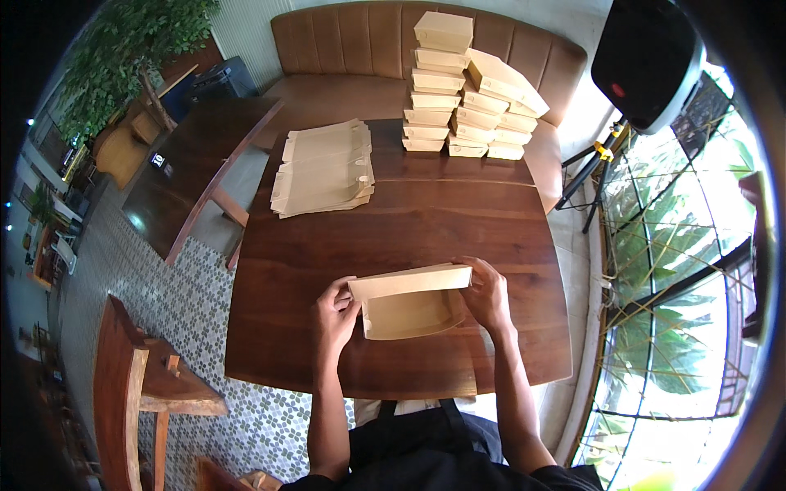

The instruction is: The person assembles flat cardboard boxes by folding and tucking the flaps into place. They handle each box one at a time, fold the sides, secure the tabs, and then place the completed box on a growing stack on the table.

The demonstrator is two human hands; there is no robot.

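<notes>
A brown cardboard box [413, 315] is held near the front of the wooden table, partly folded, its flap raised along the far side. My left hand [336, 309] grips its left corner with the fingers closed. At the opposite corner, my right hand [485, 293] pinches the card, the fingertips partly hidden behind it. A pile of flat cardboard box blanks [322, 170] lies at the far left of the table. Folded cardboard boxes [432, 106] stand stacked in several layers at the far right, with a larger box leaning on top.
The dark wooden table [393, 233] has rounded edges. Behind it runs a brown padded bench [352, 41]. A black speaker on a tripod [647, 65] stands at the right by the window. Another wooden table [205, 155] and a wooden chair [123, 385] are at the left.
</notes>
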